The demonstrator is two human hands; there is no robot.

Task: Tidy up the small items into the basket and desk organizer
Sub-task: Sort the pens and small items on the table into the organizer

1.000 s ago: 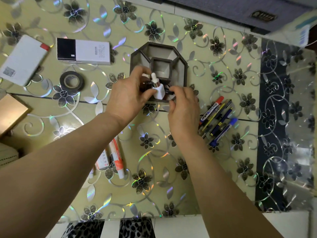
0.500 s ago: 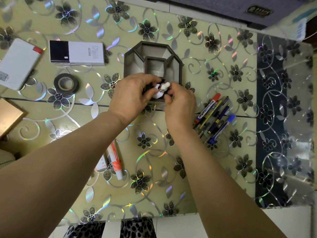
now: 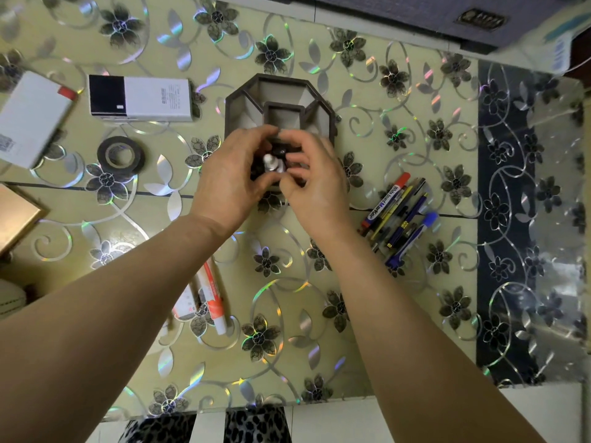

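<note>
A dark octagonal desk organizer (image 3: 278, 91) stands at the table's middle back. Both hands meet over its near compartment. My left hand (image 3: 233, 180) curls round a small white dropper bottle (image 3: 271, 163), whose white top shows between the fingers. My right hand (image 3: 315, 183) pinches the same bottle from the right. The bottle's lower part and the near compartment are hidden by the fingers. A bundle of pens and markers (image 3: 399, 212) lies to the right of my right hand. A white and orange tube (image 3: 214, 302) lies under my left forearm.
A roll of dark tape (image 3: 121, 155) and two white boxes (image 3: 140, 98) (image 3: 32, 116) lie at the left back. A tan box corner (image 3: 16, 215) shows at the left edge. The near table edge (image 3: 287, 404) runs below my arms.
The bottle has been turned and lowered into the organizer's near compartment. Both hands have closed in tighter round it.
</note>
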